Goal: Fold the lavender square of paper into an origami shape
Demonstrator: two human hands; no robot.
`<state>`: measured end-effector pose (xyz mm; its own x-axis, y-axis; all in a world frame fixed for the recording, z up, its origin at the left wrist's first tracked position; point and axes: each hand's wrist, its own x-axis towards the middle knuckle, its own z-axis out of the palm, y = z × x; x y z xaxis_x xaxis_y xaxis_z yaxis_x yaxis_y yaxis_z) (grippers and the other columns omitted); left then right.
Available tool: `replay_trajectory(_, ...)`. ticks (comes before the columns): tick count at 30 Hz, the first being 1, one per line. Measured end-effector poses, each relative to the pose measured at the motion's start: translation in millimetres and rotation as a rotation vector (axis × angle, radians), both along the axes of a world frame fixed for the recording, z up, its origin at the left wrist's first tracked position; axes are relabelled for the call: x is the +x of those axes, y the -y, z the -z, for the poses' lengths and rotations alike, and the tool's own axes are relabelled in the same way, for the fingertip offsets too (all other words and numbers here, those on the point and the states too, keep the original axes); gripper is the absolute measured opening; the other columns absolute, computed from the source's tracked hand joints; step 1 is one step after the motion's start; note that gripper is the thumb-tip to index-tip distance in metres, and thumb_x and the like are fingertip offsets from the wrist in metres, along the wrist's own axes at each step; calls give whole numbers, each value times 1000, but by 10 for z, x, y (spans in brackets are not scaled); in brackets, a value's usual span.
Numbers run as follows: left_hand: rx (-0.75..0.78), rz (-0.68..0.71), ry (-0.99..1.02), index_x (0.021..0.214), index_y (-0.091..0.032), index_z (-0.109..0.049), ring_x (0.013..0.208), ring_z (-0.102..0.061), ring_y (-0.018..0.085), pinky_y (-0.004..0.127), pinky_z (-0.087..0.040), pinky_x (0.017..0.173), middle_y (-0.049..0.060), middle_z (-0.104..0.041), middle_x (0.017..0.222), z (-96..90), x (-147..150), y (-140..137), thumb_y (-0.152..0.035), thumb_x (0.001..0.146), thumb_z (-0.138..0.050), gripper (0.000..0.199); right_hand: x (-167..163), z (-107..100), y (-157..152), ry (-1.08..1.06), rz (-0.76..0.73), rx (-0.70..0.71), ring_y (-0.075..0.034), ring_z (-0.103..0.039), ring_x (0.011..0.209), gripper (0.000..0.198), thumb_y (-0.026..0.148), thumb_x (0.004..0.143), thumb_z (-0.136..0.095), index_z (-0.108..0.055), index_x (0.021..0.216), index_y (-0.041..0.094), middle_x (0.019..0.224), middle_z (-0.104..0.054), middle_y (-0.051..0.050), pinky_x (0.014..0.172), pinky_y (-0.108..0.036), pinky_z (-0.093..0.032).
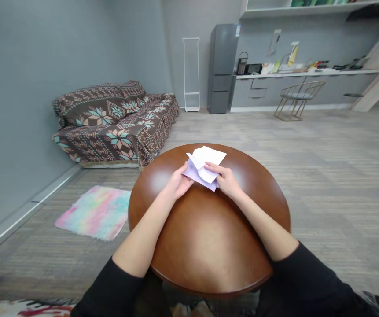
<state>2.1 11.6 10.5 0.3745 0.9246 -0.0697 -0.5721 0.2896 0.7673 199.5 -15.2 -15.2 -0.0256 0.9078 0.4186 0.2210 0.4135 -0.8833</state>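
I'm pinching purple paper [195, 173] at nine o'clock with my left hand [179, 181]. My right hand [228, 181] is pinching white paper [207, 175] at three o'clock.

On the brown table [189, 229], near twelve o'clock, lie light purple paper [193, 171] and white paper [213, 154]. From the table, the sofa cover [119, 141] at ten o'clock is brown with pink and blue-green stars, the rug [95, 212] at nine is blotchy pink, yellow and blue, and the fridge [224, 66] at twelve is grey.
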Motion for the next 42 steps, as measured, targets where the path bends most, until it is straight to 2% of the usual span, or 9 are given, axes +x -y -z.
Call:
replay_trajectory(2, 12, -41, -31, 120, -19, -69, 129, -60, 24, 34, -52, 107, 9, -70, 131, 4, 11, -1, -32, 95, -62, 29, -2, 14, -7, 67, -12, 31, -24, -58, 134, 57, 4, 76, -47, -79, 115, 32, 140, -64, 5, 117, -44, -40)
replay_trajectory(6, 56, -25, 22, 121, -19, -68, 129, -60, 27, 38, -52, 107, 10, -69, 132, -10, 27, 13, -38, 95, -63, 33, -23, 18, -10, 240, -65, 133, -25, -55, 137, 64, -1, 74, -48, -76, 121, 32, 147, -58, 3, 118, -42, -39)
replay_trajectory(11, 56, -151, -62, 115, -13, -69, 114, -69, 24, 38, -54, 103, 13, -73, 123, 52, 37, -4, -16, 90, -67, 25, -95, -45, 70, 334, -174, 180, -31, -47, 143, 54, 7, 80, -59, -72, 128, 27, 159, -43, -4, 120, -46, -34)
replay_trajectory(15, 22, -262, -197, 107, -11, -70, 103, -73, 24, 39, -56, 99, 14, -75, 113, 125, 1, -46, -11, 84, -69, 22, -124, -102, 114, 53, -195, -19, -31, -59, 132, 50, 39, 89, -68, -64, 137, 27, 148, -58, -9, 111, -46, -45)
replay_trajectory(19, 42, -182, -268, 100, -9, -74, 91, -74, 26, 43, -57, 94, 15, -77, 103, 126, -19, -21, -13, 72, -82, 29, -148, -85, 55, -349, -154, -306, -26, -74, 100, 48, 56, 90, -62, -69, 123, 21, 115, -76, -11, 89, -39, -59)
replay_trajectory(23, 159, -90, -361, 101, -11, -76, 88, -74, 26, 41, -57, 89, 13, -78, 101, 117, -5, 25, -20, 64, -89, 41, -192, -39, 23, -387, -198, -492, -25, -75, 89, 33, 46, 82, -75, -75, 97, 17, 97, -78, -10, 76, -35, -62)
replay_trajectory(28, 226, -77, -470, 95, -12, -75, 79, -72, 24, 37, -58, 79, 11, -78, 91, 144, -5, 20, -25, 63, -89, 37, -173, -36, 55, -345, -160, -526, -24, -74, 84, 29, 35, 77, -79, -77, 99, 16, 95, -78, -9, 71, -34, -63)
replay_trajectory(36, 274, -137, -584, 86, -14, -74, 70, -67, 21, 31, -55, 65, 7, -74, 79, 107, -17, 26, -38, 72, -82, 29, -101, -56, 20, -279, -124, -549, -21, -72, 75, 20, 28, 73, -82, -76, 85, 13, 85, -77, -9, 62, -29, -60)
replay_trajectory(42, 275, -91, -587, 87, -13, -73, 68, -66, 18, 32, -57, 68, 5, -71, 75, 104, -13, 32, -39, 72, -81, 31, -63, -61, 11, -229, -139, -574, -20, -72, 75, 23, 26, 71, -84, -75, 87, 12, 87, -77, -10, 57, -26, -58)
